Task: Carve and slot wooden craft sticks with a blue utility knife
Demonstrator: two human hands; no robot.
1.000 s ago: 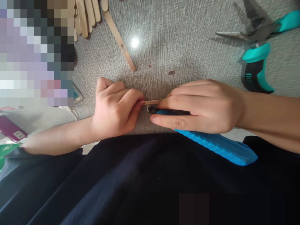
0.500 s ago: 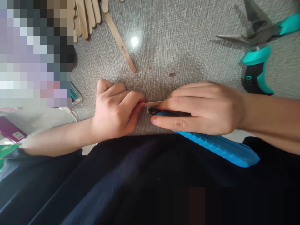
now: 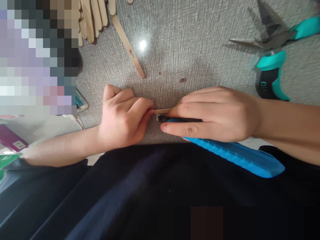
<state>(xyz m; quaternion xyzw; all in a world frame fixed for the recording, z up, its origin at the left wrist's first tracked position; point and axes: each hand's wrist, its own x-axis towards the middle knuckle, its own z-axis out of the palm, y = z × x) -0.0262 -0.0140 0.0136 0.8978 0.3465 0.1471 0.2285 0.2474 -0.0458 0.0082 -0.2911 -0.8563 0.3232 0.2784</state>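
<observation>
My left hand [image 3: 125, 116] pinches one end of a thin wooden craft stick [image 3: 162, 111], held low at the front edge of the table. In my right hand [image 3: 217, 113] is a blue utility knife [image 3: 240, 158], its handle slanting down to the right over the dark clothing. The knife's black tip lies right beside the stick, close to my left fingertips. The fingers of my right hand also reach over the stick's other end and hide it. How deep the blade touches the wood is not visible.
Another craft stick [image 3: 127, 43] with a small slot cut in it lies beyond my hands. Several plain sticks [image 3: 92, 20] are heaped at the upper left. Open teal-handled shears [image 3: 272, 43] rest at the upper right. Dark flecks [image 3: 183, 80] dot the grey textured table [image 3: 195, 40].
The knife's handle end has swung slightly to the right, with my right hand shifting only a little. My left hand and the stick stay in place.
</observation>
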